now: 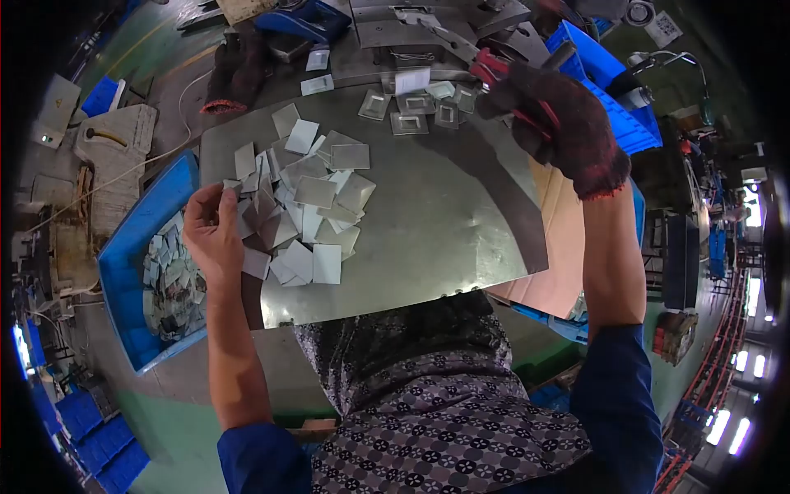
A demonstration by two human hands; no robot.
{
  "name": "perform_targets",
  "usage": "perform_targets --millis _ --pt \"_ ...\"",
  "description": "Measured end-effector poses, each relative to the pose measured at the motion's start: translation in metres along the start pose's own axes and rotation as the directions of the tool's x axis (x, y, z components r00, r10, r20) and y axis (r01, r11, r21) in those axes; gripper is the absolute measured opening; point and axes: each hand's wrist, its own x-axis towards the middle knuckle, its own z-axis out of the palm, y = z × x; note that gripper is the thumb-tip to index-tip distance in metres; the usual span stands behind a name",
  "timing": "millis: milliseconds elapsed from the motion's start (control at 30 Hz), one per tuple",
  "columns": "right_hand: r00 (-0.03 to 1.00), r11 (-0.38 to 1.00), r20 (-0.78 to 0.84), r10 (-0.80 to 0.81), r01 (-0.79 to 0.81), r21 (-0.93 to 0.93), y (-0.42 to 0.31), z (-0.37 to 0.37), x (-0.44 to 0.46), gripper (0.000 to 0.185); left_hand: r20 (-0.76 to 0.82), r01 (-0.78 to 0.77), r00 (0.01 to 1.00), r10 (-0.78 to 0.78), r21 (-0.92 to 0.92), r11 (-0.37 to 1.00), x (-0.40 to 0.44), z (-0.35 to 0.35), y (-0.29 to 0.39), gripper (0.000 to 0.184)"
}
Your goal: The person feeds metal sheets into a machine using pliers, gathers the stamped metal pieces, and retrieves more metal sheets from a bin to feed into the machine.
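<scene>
My bare left hand (212, 235) is at the left edge of a heap of flat metal plates (314, 192). Its thumb and fingers pinch one small metal plate (233, 186), mostly covered by the fingertips. On my right hand (568, 123) is a dark knitted glove. Those fingers are wrapped round red-handled pliers (489, 66), whose jaws point up and left towards the machine. Close to the pliers, several pressed plates with a rectangular raised middle (410, 123) lie at the far side of the metal table (428, 239).
At left, a blue bin (123, 280) contains many metal pieces. A dark glove (233, 74) lies at the far left of the table. The machine bed (395, 33) stands behind it. On the right are a blue crate (613, 90) and cardboard (555, 247).
</scene>
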Motion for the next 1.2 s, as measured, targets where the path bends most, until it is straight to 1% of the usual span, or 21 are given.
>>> perform_targets --millis 100,133,200,267,300,333,400,433,500,533,567,600,633,667,700,733,767,900,1033,1133,1200 --pt "0.994 0.991 -0.107 0.003 -0.017 -0.132 0.005 0.001 0.032 0.037 0.004 -0.014 1.0 0.014 0.007 1.0 0.001 -0.003 -0.003 0.021" --pt "0.988 0.949 -0.055 -0.146 0.124 -0.291 0.018 -0.007 0.045 0.036 0.006 -0.013 1.0 0.013 0.018 1.0 0.0 -0.003 -0.001 0.02" --pt "0.959 0.858 0.028 -0.283 0.266 -0.439 0.019 -0.009 0.053 0.035 -0.001 -0.01 1.0 0.01 0.026 1.0 -0.001 -0.002 0.002 0.02" --pt "0.997 0.974 -0.072 -0.03 0.013 -0.228 -0.003 0.002 0.049 0.027 -0.003 -0.017 1.0 0.017 0.045 0.999 -0.002 0.0 0.006 0.021" --pt "0.997 0.973 -0.07 -0.03 0.013 -0.229 -0.015 0.014 0.043 0.027 -0.004 -0.016 1.0 0.017 0.044 0.999 -0.002 0.0 0.005 0.021" --pt "0.969 0.988 -0.239 0.055 -0.088 -0.129 -0.03 0.039 0.034 0.019 -0.001 -0.015 1.0 0.015 0.043 0.999 -0.002 -0.001 0.004 0.021" --pt "0.906 0.986 -0.396 0.151 -0.168 -0.008 -0.029 0.041 0.029 0.016 0.007 -0.018 1.0 0.018 0.04 0.999 0.0 -0.001 0.001 0.021" --pt "0.974 0.999 -0.228 -0.003 0.015 0.05 -0.011 0.023 0.031 0.016 0.01 -0.019 1.0 0.019 0.033 0.999 0.0 -0.002 -0.001 0.021" --pt "0.983 0.974 -0.059 -0.175 0.182 0.134 0.007 -0.003 0.024 0.019 0.004 -0.017 1.0 0.017 0.023 1.0 0.0 -0.003 -0.003 0.021" --pt "0.804 0.69 0.174 -0.569 0.582 -0.431 0.011 -0.012 0.016 0.018 -0.005 -0.016 1.0 0.016 0.016 1.0 0.0 -0.002 -0.004 0.022" --pt "0.68 0.376 0.387 -0.623 0.694 -0.613 0.019 -0.011 0.006 0.018 -0.017 -0.014 1.0 0.014 0.011 1.0 -0.001 -0.002 -0.005 0.023" --pt "0.512 0.004 0.575 -0.638 0.749 -0.663 0.028 -0.011 -0.003 0.019 -0.026 -0.008 1.0 0.008 0.014 1.0 -0.001 -0.001 -0.005 0.023" --pt "0.65 0.243 0.423 -0.631 0.684 -0.688 0.044 -0.004 -0.021 0.021 -0.008 -0.004 1.0 0.005 0.074 0.997 0.0 0.0 -0.002 0.023" --pt "0.717 0.372 0.351 -0.602 0.641 -0.672 0.051 0.004 -0.03 0.023 0.007 0.0 1.0 -0.001 0.141 0.99 0.001 0.002 0.014 0.024" --pt "0.776 0.494 0.275 -0.567 0.588 -0.641 0.058 0.012 -0.039 0.025 0.096 0.007 0.995 -0.039 0.313 0.95 0.0 0.004 0.033 0.027" --pt "0.956 0.869 0.074 -0.284 0.289 -0.401 0.055 0.019 -0.044 0.027 0.188 -0.112 0.981 0.041 0.386 0.916 0.001 0.009 0.04 0.03" --pt "0.995 0.993 -0.002 0.104 -0.104 -0.059 0.056 0.025 -0.048 0.028 0.287 -0.231 0.952 0.108 0.442 0.867 0.003 0.014 0.044 0.033" --pt "0.984 0.984 0.067 0.164 -0.168 0.061 0.059 0.04 -0.049 0.034 0.536 -0.463 0.811 0.234 0.345 0.817 0.005 0.058 0.067 0.041" --pt "0.977 0.977 0.064 0.202 -0.196 -0.081 0.06 0.038 -0.05 0.034 0.595 -0.577 0.739 0.314 0.319 0.752 0.012 0.092 0.056 0.043" --pt "0.987 0.989 0.059 0.147 -0.147 -0.009 0.063 0.036 -0.054 0.035 0.628 -0.652 0.693 0.354 0.338 0.678 0.017 0.098 0.051 0.043" --pt "0.984 0.987 0.098 0.147 -0.153 0.056 0.066 0.033 -0.057 0.036 0.71 -0.763 0.596 0.377 0.353 0.542 0.021 0.096 0.055 0.037"
